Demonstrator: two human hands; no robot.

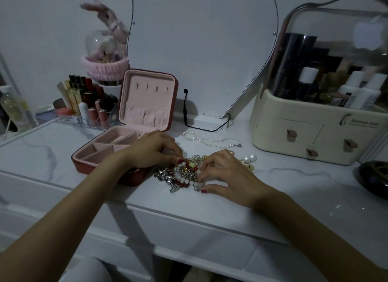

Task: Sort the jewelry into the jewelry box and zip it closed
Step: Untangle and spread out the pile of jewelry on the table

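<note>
A red jewelry box [88, 165] with pink lining stands open on the white marble top, its lid [148, 99] upright and its compartments bare. Right of the box lies a tangled jewelry pile [181, 174] of silver chains and red, white and yellow beads. My left hand [151, 149] reaches over the box's front corner, fingertips touching the pile's left edge. My right hand [224, 174] rests on the pile's right side, fingers pinching at white beads. A pearl necklace [210, 140] lies apart behind the pile. Pearl earrings [249, 159] peek out beyond my right hand.
A cream cosmetics organiser [315, 124] with a clear dome stands at the right. A clear lipstick rack [84, 105] sits behind the box on the left. A mirror [201, 51] with a black cable [186, 114] leans at the back. A dark round object [373, 177] sits at far right.
</note>
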